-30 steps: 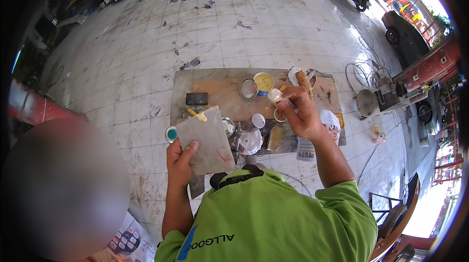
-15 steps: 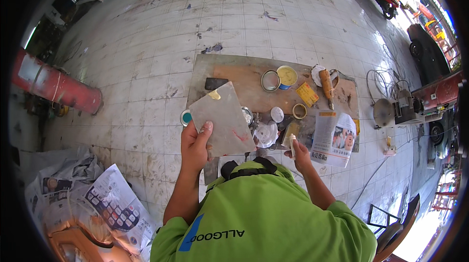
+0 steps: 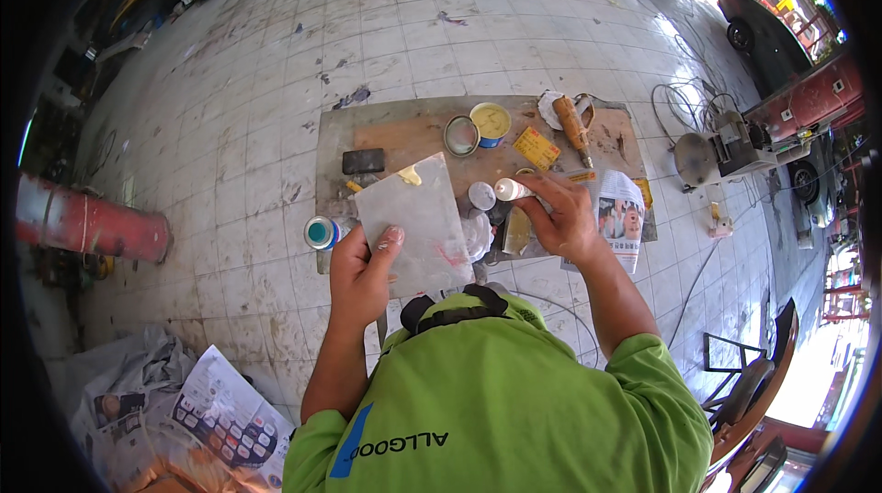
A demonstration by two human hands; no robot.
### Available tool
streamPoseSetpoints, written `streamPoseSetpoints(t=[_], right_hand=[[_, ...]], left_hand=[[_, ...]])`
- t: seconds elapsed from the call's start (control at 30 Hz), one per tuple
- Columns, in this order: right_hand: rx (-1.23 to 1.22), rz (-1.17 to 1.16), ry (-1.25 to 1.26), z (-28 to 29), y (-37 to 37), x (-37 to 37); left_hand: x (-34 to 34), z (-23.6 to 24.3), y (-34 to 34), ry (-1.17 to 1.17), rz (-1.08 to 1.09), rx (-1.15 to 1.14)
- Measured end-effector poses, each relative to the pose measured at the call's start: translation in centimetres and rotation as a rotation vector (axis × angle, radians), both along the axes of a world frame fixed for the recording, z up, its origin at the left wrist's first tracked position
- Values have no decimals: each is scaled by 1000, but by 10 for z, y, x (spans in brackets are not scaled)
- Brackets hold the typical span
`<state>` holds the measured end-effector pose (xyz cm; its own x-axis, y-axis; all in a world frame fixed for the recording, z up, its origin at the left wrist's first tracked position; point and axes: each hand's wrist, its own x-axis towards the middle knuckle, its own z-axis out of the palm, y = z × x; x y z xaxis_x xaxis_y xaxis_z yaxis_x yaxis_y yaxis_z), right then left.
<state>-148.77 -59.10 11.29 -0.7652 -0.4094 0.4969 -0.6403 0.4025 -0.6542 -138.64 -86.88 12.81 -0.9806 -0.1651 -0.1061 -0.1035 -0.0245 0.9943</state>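
Note:
My left hand (image 3: pixel 361 272) grips a flat grey plate (image 3: pixel 418 228) by its near left edge, thumb on top. A small dab of yellowish putty (image 3: pixel 411 177) sits near the plate's far edge, and red smears mark its right side. In my right hand (image 3: pixel 568 217) is a small white tube (image 3: pixel 512 189), its end pointing left toward the plate but apart from it. A white round cap or cup (image 3: pixel 481 195) stands between the plate and the tube. Just left of my left hand is a small can with a teal top (image 3: pixel 322 233).
On the low board (image 3: pixel 404 116) stand an open tin of yellow paste (image 3: pixel 491 120), a round lid (image 3: pixel 461 136), a yellow card (image 3: pixel 537 148), an orange-handled tool (image 3: pixel 571 129) and a dark block (image 3: pixel 363 160). Newspaper (image 3: pixel 621 213) lies right. A red post (image 3: pixel 101 222) is left.
My right hand has risen up and left with the white tube, from low on the right to near the plate. My left hand keeps holding the plate. The whole view has shifted slightly.

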Motion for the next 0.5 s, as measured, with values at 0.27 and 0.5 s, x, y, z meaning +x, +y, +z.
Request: streamPoseSetpoints(t=[0.27,0.5], right_hand=[[148,159,148,28,-17,-10],[282,239,321,42,-28,-16]], left_hand=[[7,16,12,-12,-26,65],[14,4,8,0,-10,84]])
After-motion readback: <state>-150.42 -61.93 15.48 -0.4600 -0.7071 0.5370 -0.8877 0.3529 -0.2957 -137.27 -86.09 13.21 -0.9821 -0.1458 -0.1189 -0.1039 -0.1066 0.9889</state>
